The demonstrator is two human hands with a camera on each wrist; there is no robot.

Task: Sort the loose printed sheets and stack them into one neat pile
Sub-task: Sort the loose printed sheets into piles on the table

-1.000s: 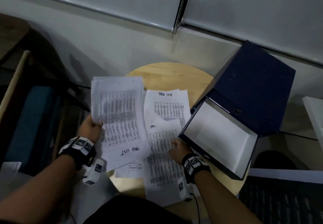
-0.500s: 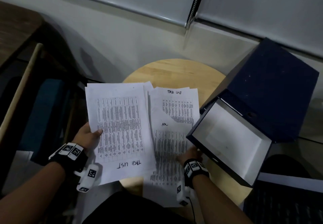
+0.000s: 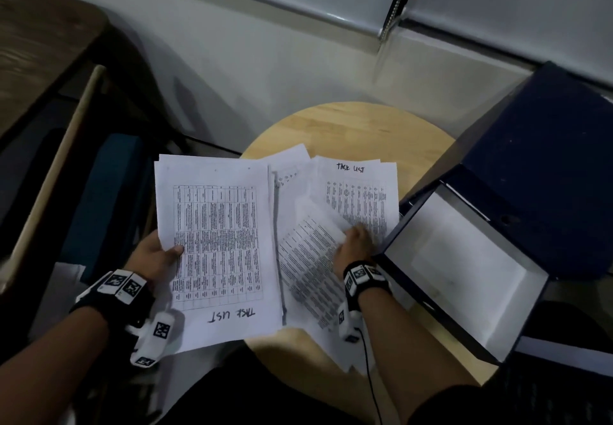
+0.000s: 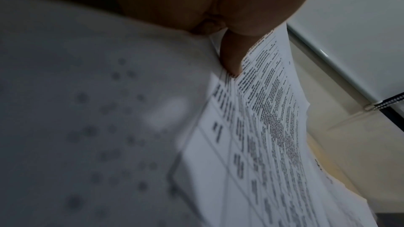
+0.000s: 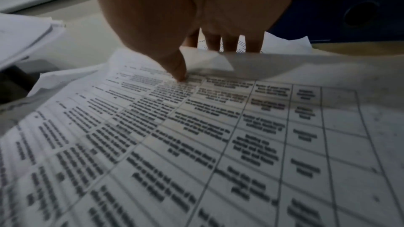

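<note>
My left hand (image 3: 156, 255) holds a stack of printed sheets (image 3: 219, 245) by its left edge, thumb on top; the top page reads "TASK LIST" upside down. The left wrist view shows the thumb (image 4: 231, 58) pressing on these sheets (image 4: 262, 127). My right hand (image 3: 355, 245) pinches a loose printed sheet (image 3: 308, 259) at its far edge, lifting it off the loose pile (image 3: 361, 192) on the round wooden table (image 3: 351, 126). In the right wrist view the thumb (image 5: 174, 68) lies on top of that sheet (image 5: 196, 144) and the fingers (image 5: 229, 44) go under its curled edge.
An open dark blue box file (image 3: 497, 225) with a white inside stands at the table's right side, touching the pile. A blue-cushioned chair (image 3: 99, 192) and a dark desk (image 3: 39, 43) are to the left. A white wall (image 3: 265, 60) runs behind.
The left hand's stack has swung flatter and squarer to me. The right hand moved from resting on the pile to pinching and lifting the top sheet's edge.
</note>
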